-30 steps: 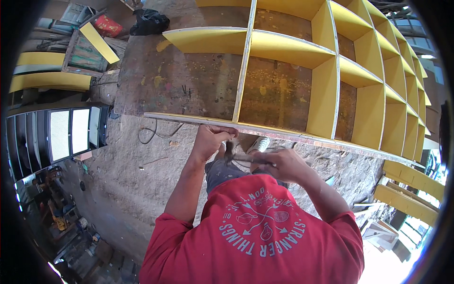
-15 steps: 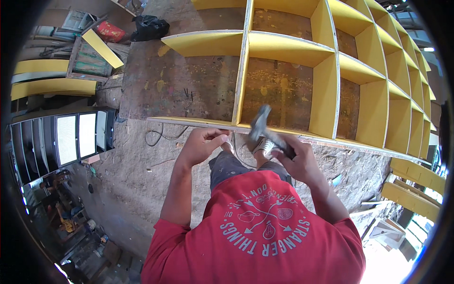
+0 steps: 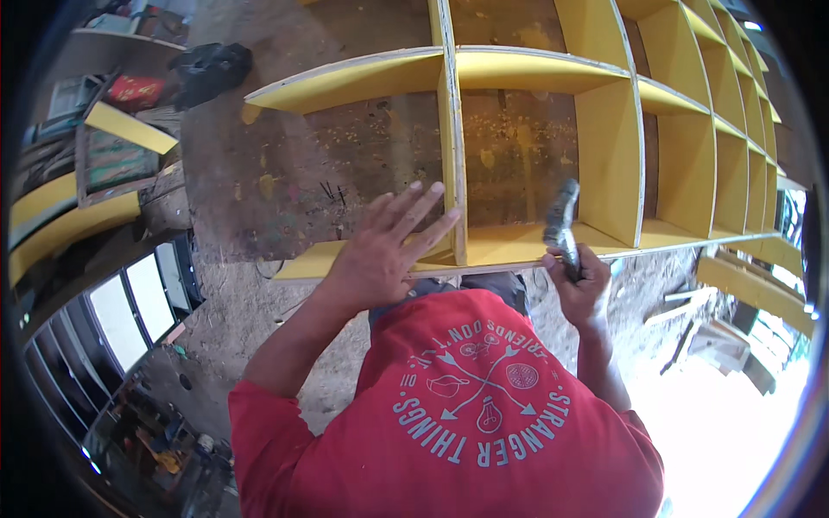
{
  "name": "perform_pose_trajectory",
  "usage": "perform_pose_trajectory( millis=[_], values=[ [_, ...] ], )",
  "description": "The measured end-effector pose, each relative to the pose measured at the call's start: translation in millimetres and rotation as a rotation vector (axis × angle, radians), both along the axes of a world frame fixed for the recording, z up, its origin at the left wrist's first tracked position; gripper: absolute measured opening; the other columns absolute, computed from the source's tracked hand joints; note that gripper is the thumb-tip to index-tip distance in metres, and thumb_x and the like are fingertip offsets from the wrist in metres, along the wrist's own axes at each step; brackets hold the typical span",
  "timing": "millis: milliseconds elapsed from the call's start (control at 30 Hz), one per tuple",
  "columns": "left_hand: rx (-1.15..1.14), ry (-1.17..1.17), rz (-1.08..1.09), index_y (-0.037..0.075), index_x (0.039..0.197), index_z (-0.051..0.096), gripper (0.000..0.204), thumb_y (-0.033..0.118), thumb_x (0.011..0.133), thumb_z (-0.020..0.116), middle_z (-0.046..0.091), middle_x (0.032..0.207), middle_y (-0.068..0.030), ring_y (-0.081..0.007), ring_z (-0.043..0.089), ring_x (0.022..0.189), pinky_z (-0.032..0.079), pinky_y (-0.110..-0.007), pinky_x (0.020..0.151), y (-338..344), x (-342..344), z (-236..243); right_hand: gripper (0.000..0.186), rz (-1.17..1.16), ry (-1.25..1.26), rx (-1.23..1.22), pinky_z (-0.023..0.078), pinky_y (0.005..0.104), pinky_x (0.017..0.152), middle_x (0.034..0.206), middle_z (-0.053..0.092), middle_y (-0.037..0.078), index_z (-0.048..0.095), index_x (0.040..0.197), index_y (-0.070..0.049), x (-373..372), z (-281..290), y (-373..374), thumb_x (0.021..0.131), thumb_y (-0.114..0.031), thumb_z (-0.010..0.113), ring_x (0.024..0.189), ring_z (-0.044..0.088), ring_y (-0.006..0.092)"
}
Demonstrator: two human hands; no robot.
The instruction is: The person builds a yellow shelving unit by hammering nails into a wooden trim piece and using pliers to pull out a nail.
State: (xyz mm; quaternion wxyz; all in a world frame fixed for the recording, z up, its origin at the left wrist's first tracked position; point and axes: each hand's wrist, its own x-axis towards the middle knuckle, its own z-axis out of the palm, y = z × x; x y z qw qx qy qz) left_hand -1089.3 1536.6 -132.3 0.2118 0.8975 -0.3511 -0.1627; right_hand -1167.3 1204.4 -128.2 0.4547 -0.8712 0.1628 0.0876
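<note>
My left hand [image 3: 389,246] spreads its fingers over the near yellow edge board, beside an upright divider [image 3: 459,207]; whether the palm touches the wood I cannot tell. No object shows in it. At the near edge of the yellow shelf frame [image 3: 609,160], my right hand [image 3: 587,289] is closed round the handle of a hammer [image 3: 561,220]. The hammer's head points up and away, above the compartment right of the divider. Several thin dark nails [image 3: 331,192] lie on the stained brown tabletop [image 3: 229,186], left of my left hand's fingertips.
The compartment frame runs far off to the right. On the left are a black plastic bag [image 3: 211,71], a red bag [image 3: 134,91] and a loose yellow board [image 3: 131,128]. More yellow boards [image 3: 751,281] stand at the right, below the frame.
My left hand has gone from nearly pinched to spread, moving forward over the edge board. My right hand has carried the hammer to the right. My body has leaned closer to the frame.
</note>
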Motion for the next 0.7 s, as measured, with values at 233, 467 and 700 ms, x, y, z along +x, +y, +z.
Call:
perform_pose_trajectory(
  millis=[233,467,700],
  values=[
    [-0.134,0.183,-0.116,0.023,0.165,0.045,0.087,0.018,0.084,0.076,0.023,0.177,-0.0158,-0.039,0.025,0.162,0.026,-0.061,0.129,5,18,-23,0.018,-0.24,0.063,-0.054,0.037,0.0224,0.058,0.068,0.057,-0.009,0.078,0.104,-0.002,1,-4,15,0.094,-0.015,0.084,0.064,0.045,0.0015],
    [-0.178,0.152,-0.22,0.022,0.165,0.045,0.088,0.016,0.084,0.079,0.018,0.178,-0.02,-0.0498,0.02,0.162,0.027,-0.066,0.126,3,26,-25,0.02,-0.361,0.016,-0.04,0.04,0.0219,0.061,0.076,0.062,-0.008,0.079,0.108,-0.002,5,-5,28,0.094,-0.015,0.085,0.068,0.047,0.0015],
    [-0.166,0.015,-0.237,0.02,0.165,0.045,0.09,0.02,0.083,0.082,0.018,0.178,-0.022,-0.0533,0.021,0.16,0.029,-0.065,0.126,3,16,-21,0.017,-0.443,-0.05,0.068,0.039,0.0232,0.061,0.073,0.057,-0.009,0.079,0.107,-0.005,-12,-27,28,0.094,-0.016,0.084,0.068,0.046,0.0018]
  ],
)
